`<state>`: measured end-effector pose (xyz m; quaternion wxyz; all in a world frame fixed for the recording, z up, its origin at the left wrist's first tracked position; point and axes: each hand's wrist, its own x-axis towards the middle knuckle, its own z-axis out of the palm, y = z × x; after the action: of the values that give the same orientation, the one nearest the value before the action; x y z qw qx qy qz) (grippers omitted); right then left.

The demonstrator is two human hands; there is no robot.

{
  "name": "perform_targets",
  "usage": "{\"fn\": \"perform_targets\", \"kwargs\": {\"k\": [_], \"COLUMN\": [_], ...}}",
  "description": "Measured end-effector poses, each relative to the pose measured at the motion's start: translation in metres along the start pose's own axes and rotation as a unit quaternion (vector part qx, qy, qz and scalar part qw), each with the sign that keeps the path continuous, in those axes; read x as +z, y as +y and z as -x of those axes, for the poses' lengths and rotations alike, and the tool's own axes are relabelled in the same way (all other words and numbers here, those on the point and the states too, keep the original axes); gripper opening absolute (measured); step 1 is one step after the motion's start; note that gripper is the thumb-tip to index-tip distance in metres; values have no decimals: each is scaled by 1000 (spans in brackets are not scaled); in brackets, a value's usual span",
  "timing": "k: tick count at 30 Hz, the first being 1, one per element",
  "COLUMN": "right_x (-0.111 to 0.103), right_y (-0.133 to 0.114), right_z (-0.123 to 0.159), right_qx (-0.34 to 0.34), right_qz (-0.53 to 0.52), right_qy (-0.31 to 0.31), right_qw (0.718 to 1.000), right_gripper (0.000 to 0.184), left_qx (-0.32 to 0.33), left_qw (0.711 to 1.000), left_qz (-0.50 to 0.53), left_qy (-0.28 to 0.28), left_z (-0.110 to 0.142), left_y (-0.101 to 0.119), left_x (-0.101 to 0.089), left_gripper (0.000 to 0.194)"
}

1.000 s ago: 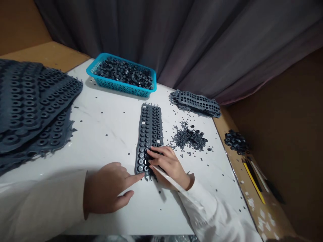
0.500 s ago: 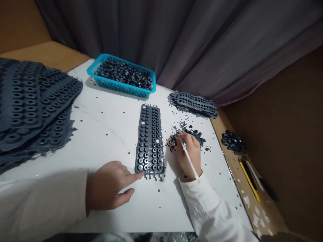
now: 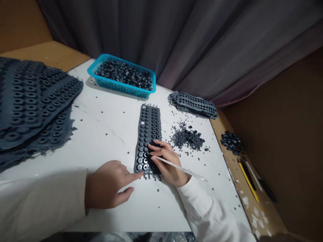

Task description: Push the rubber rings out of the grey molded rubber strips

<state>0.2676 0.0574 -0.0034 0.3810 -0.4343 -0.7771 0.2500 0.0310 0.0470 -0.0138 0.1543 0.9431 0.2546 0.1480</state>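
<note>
A long dark grey rubber strip [image 3: 148, 134] studded with small ring-shaped parts lies on the white table [image 3: 111, 127]. My left hand [image 3: 108, 185] rests curled on the table, its forefinger pressing the strip's near left corner. My right hand [image 3: 166, 161] lies over the strip's near right end, fingers closed round a thin white stick [image 3: 181, 169] whose tip touches the strip. A loose pile of small dark rings [image 3: 188, 137] sits just right of the strip.
A turquoise basket [image 3: 121, 87] full of dark rings stands at the back. Large stacked rubber sheets [image 3: 30, 104] fill the left side. Emptied strips [image 3: 193, 104] lie at the back right. Another ring heap [image 3: 230, 141] and yellow and black tools [image 3: 248, 181] lie on the wooden ledge at right.
My right hand went from the strip out to the loose pile of rings and has come back onto the strip's near end with the stick. The left hand has stayed put.
</note>
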Motion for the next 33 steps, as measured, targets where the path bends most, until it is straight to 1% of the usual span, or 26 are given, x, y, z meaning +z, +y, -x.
{"fn": "perform_targets", "kwargs": {"k": [3,8,11,13,16,18,20,25,27,30,33], "right_x": [-1,0,0,-1,-3,-3,-4,-4,-3,1,5], "right_y": [2,4,5,8,14,17,19,20,22,24,20], "right_z": [0,1,-1,-2,-4,-6,-7,-13,-13,-12,-12], "right_qx": [-2,-25,-54,-96,-159,-182,-193,-200,-192,-166,-113], "right_qz": [1,29,69,124,212,246,257,249,247,240,215], "right_qy": [6,0,-9,-29,-66,-80,-79,-40,-29,-18,10], "right_qw": [1000,999,996,987,962,949,944,947,949,956,970], "right_gripper": [4,4,6,4,6,7,9,14,14,15,15], "left_qx": [2,2,3,4,4,2,1,5,3,0,4], "left_qw": [1000,1000,1000,1000,1000,1000,1000,1000,1000,1000,1000], "left_qz": [-3,3,5,5,0,-7,-14,-24,-22,-21,-22], "left_qy": [-2,2,2,5,10,10,8,-5,3,6,-14], "left_z": [1,2,0,-1,0,1,2,2,1,-1,-1], "left_y": [0,1,1,0,0,0,1,2,2,3,3], "left_x": [0,-1,-2,-2,-1,0,0,1,1,1,0], "left_gripper": [43,42,42,41,40,41,42,43,43,43,44]}}
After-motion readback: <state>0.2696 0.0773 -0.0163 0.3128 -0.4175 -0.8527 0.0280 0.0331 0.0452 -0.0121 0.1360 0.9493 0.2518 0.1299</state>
